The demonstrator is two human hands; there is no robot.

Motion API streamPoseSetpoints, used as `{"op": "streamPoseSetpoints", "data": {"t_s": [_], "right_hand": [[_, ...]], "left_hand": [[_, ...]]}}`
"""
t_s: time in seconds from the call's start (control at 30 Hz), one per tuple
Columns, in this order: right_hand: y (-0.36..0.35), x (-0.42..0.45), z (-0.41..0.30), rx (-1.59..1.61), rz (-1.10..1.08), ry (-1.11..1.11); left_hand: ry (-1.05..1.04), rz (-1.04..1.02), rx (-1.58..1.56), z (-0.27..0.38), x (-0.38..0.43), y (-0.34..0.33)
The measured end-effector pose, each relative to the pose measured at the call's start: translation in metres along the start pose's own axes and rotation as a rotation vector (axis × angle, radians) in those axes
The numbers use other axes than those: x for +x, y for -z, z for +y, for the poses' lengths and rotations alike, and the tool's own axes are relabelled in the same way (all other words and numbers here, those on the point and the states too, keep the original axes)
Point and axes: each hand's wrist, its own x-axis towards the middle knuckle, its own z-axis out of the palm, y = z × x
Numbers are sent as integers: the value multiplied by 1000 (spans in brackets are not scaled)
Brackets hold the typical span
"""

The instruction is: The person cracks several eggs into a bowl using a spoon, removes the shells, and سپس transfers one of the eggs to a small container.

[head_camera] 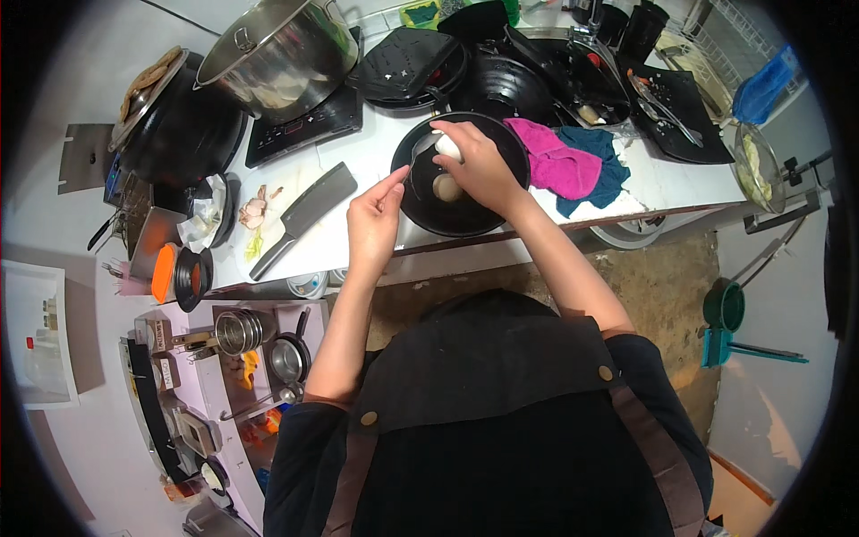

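A round black pan sits on the white counter in front of me. Over it my right hand holds a white egg, fingers curled around the far side. My left hand, at the pan's left rim, pinches the handle of a metal spoon. The spoon's bowl is up against the egg or very close to it; which one I cannot tell. Lower in the pan lies a pale, round, egg-like thing, partly beside my right palm.
Left of the pan, a cleaver lies on a white board near vegetable scraps. Behind stand a steel stockpot on an induction cooktop and stacked black cookware. Pink and teal cloths lie right of the pan.
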Motion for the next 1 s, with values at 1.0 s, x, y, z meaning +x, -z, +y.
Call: {"op": "streamPoseSetpoints", "data": {"t_s": [1.0], "right_hand": [[27, 30, 30, -315, -565, -163]], "left_hand": [[-86, -200, 586, 10, 28, -10]]}}
